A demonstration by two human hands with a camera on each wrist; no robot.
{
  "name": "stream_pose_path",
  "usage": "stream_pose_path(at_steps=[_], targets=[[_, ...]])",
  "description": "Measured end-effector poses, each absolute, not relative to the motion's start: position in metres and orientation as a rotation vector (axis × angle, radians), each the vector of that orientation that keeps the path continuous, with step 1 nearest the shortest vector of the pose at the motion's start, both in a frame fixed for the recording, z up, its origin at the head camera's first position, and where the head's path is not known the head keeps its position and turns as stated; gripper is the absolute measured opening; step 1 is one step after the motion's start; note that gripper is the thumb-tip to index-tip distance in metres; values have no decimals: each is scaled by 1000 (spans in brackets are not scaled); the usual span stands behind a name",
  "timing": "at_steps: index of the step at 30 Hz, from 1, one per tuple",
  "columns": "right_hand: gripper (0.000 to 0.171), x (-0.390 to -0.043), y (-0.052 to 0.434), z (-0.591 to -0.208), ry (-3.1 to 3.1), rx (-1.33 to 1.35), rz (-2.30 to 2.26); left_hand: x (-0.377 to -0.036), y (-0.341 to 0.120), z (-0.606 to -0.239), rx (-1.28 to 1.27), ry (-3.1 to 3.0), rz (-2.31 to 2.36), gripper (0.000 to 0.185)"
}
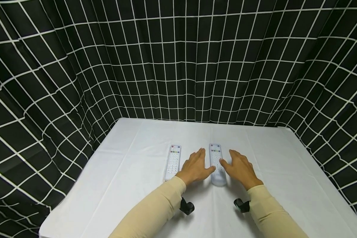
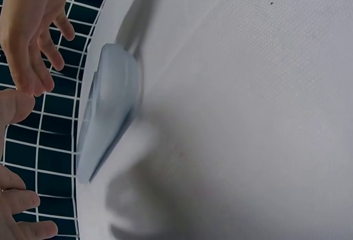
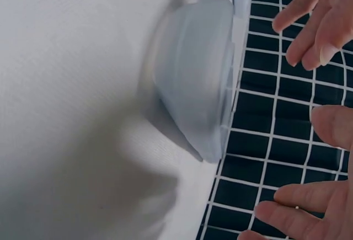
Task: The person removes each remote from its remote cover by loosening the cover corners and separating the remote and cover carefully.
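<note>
Two white remote controls lie lengthwise on the white table (image 1: pixel 128 178). My left hand (image 1: pixel 194 167) and right hand (image 1: pixel 240 169) flank the right-hand remote (image 1: pixel 216 158), fingers straight and pointing away, thumbs turned in over its near half. Neither hand grips it. The other remote (image 1: pixel 173 162) lies just left of my left hand, untouched. In the left wrist view the remote's rounded end (image 2: pixel 110 102) lies flat, with the left thumb (image 2: pixel 11 105) and the right hand's fingers (image 2: pixel 33 36) beyond it. The right wrist view shows the same end (image 3: pixel 193 85) with relaxed fingers (image 3: pixel 300 209) off it.
A black curtain with a white grid (image 1: pixel 178 66) hangs close around the table's back and both sides. Small black camera mounts sit under each wrist (image 1: pixel 186 206) (image 1: pixel 241 205). A white cloth covers the whole tabletop.
</note>
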State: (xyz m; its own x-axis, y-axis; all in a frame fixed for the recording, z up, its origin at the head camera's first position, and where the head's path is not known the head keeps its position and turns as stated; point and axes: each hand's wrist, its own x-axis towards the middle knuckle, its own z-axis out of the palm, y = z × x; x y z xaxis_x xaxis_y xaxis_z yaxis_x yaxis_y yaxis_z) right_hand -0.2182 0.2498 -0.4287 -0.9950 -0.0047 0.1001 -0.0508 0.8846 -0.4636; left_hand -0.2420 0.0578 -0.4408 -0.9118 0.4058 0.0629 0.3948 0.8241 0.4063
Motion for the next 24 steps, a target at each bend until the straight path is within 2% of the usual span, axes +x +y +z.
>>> stream_pose_path(at_steps=[24], targets=[[69, -214, 242, -444, -2963, 112, 832, -237, 69, -456, 645, 2948, 619, 83]])
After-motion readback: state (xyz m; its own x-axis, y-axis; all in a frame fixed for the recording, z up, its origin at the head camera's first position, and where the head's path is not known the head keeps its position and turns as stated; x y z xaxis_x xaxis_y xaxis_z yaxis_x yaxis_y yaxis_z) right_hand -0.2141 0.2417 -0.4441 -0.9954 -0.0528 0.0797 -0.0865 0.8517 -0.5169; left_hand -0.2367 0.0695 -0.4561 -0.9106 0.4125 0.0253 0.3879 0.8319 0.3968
